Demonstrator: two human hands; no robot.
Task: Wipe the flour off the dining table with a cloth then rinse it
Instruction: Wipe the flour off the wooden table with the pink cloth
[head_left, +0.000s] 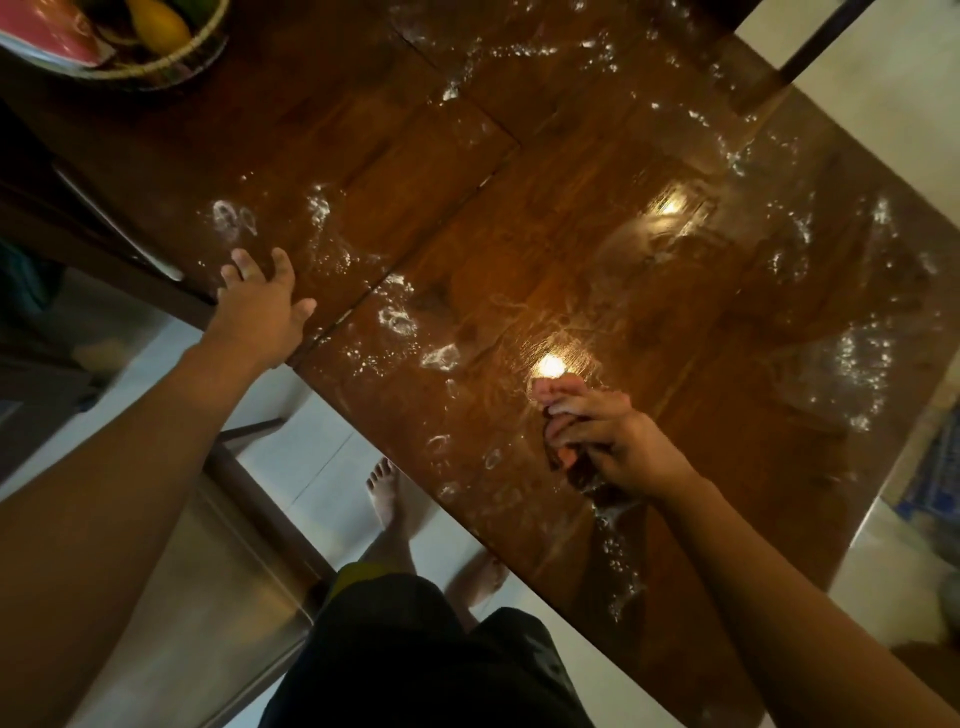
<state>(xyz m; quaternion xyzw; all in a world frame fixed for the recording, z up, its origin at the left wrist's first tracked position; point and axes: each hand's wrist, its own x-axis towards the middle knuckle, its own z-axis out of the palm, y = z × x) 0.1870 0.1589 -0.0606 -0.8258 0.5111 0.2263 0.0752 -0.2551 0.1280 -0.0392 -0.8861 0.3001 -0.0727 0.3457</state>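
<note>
The cloth (584, 470), a dark bunched wad, sits on the table (519, 228) near its close edge; the right hand (597, 431) grips it, fingers curled round it and pointing towards the far side, so only a little of the cloth shows beneath the palm. The flour (400, 322) lies in white smears and specks on nearly every side: a trail just left of that hand, a scatter by the near edge below the wrist, a broad dusting well off to the right, and more along the far end; the patch directly ahead of the hand looks streaked and glossy, with two lamp reflections on it, so I judge the wiping to be under way and far from done. The left hand (260, 304) rests flat on the table's edge, fingers straight and spread, holding nothing, seemingly as a brace.

To do this step well, I would spread the cloth flatter, so more of it meets the wood; work in overlapping strokes from the far end towards the near edge, gathering the flour into one heap; mind the seams between the planks, where powder may lodge; refold to a clean face as it loads. A fruit basket (171, 62) stands at the far left corner; bare feet (384, 493) show on the pale floor below.
</note>
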